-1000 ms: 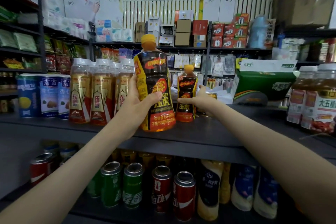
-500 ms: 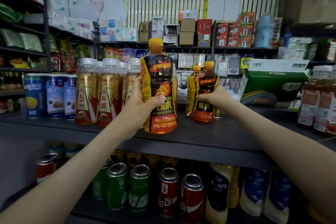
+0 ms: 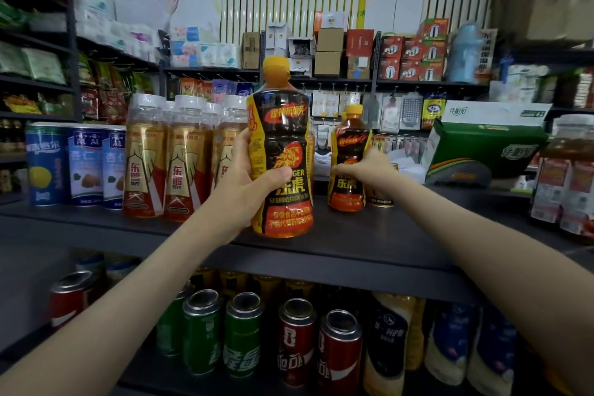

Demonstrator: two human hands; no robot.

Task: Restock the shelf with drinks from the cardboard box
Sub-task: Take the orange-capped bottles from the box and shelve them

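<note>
My left hand (image 3: pixel 239 185) grips a dark drink bottle (image 3: pixel 281 138) with a yellow cap and an orange-yellow label, held upright at the front of the dark shelf (image 3: pixel 369 235). Farther back, my right hand (image 3: pixel 374 170) grips a second bottle of the same drink (image 3: pixel 348 145), which stands on the shelf. A short can (image 3: pixel 382 198) sits just behind that hand, partly hidden. The cardboard box is not in view.
Gold-labelled bottles (image 3: pixel 178 157) and blue cans (image 3: pixel 85 164) fill the shelf's left part. A green carton (image 3: pixel 488 145) and red-labelled bottles (image 3: pixel 565 180) stand at the right. Cans (image 3: pixel 297 341) and bottles line the lower shelf. Bare shelf lies between the two groups.
My right hand has shifted its bottle a little on the shelf, and the other bottle that showed beside it is now hidden. My left hand keeps its bottle in much the same place.
</note>
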